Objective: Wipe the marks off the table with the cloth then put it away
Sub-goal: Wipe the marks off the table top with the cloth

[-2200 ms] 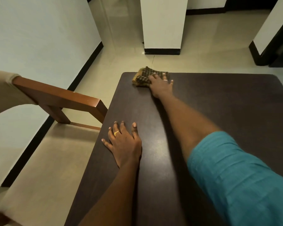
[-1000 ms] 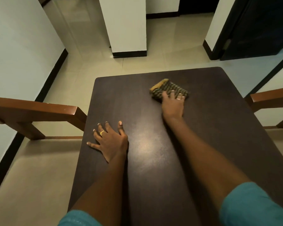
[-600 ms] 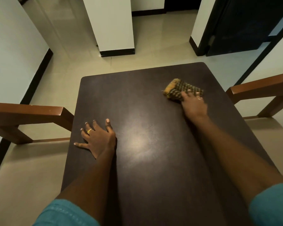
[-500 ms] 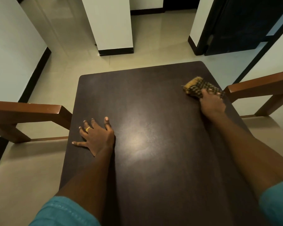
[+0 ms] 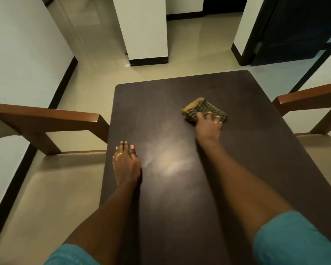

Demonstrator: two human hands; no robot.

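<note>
The cloth (image 5: 204, 111) has come back from the right edge of the table (image 5: 266, 169) toward the middle since half a second ago, and your left hand (image 5: 126, 164) has drawn its fingers together where they were spread. The cloth now lies folded in a thick wad on the far right quarter of the dark top, its yellow edge turned away from you. Your right hand (image 5: 208, 125) presses down on its near half, fingers curled over the checked fabric and holding it against the wood. Your left hand lies flat and empty near the left edge, bracing you.

Keep the wad flat under the palm rather than under the fingertips alone, so the whole pad bears on the surface. Overlap each pass with the last and work toward yourself. The pale smears around the glare patch between your hands look like what is left to clear, though some of that may be only reflected light. Carry the strokes through that patch, and lift the left hand to wipe beneath it. Watch the wooden chair arms (image 5: 46, 115) on both sides when you sweep to the edges.
</note>
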